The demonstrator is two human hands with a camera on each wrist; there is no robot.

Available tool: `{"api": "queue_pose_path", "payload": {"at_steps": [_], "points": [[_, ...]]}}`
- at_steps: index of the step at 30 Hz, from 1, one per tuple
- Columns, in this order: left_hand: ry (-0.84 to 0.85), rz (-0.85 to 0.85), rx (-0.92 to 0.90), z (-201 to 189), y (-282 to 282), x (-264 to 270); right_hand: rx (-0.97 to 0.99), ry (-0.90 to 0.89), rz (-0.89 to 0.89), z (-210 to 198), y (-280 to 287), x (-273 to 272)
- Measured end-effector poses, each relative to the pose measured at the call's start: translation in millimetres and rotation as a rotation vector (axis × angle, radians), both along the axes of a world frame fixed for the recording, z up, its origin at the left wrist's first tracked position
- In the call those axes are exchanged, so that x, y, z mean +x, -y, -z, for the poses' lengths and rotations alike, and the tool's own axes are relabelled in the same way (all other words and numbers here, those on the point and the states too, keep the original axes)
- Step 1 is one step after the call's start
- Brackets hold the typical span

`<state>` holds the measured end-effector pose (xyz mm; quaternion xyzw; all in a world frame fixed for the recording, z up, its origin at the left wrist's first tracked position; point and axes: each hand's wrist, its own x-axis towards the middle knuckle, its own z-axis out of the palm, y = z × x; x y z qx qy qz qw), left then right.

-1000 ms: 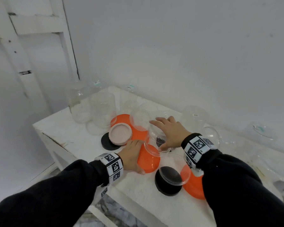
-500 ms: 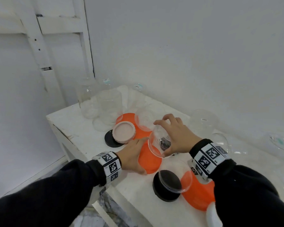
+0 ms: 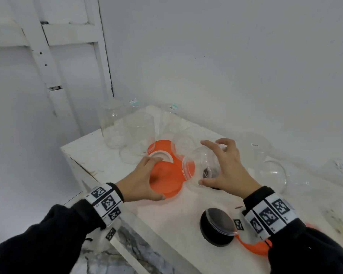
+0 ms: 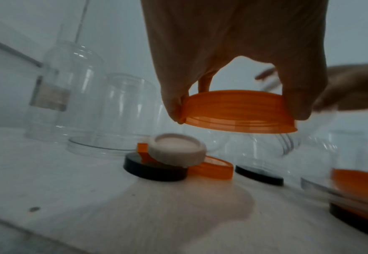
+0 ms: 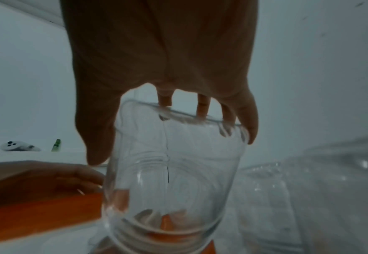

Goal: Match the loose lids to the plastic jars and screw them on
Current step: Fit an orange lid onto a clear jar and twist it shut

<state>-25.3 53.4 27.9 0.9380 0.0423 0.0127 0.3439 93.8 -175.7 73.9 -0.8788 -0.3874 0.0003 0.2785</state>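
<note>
head: high, looking down | wrists: close, low | shared: orange lid [image 3: 166, 179]

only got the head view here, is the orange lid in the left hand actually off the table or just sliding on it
Observer: Off the table. The left wrist view shows the left hand holding the orange lid in the air, with bare table under it.
Operator: which way up is it
Observer: Open side down; the thread ridges run round its wall, and it tilts slightly.
Operator: and the jar in the right hand, how is it gripped
Observer: The right wrist view shows the right hand over the jar at its base end, fingers on the far side, thumb on the near side, threaded mouth pointing away from the palm.
</note>
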Motion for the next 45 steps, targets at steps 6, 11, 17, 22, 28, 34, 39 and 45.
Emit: {"api": "queue_pose_path", "payload": {"at_steps": [6,11,17,22,28,34,39,45], "points": [[0.133,-0.074,-0.152,-6,-28,-8,0.202,-0.177,0.179,35,-18,-22],[0.182,-0.125,-0.226,-6,-41,-10,0.269,-0.283,0.25,46,-31,-35],[0.181,-0.142,-0.287,-5,-53,-12,0.263,-0.308,0.394,54,-48,-46],[0.2,-0.125,-0.349,-4,-58,-10,0.261,-0.389,0.377,57,-57,-49],[0.211,-0.067,-0.383,-4,-57,-2,0.236,-0.39,0.364,57,-58,-49],[0.244,-0.009,-0.4,-6,-49,10,0.154,-0.406,0.327,58,-44,-56],[0.252,0.026,-0.423,-11,-38,17,0.14,-0.483,0.314,61,-37,-57],[0.231,0.077,-0.417,-10,-27,16,0.055,-0.558,0.235,66,-31,-56]]}}
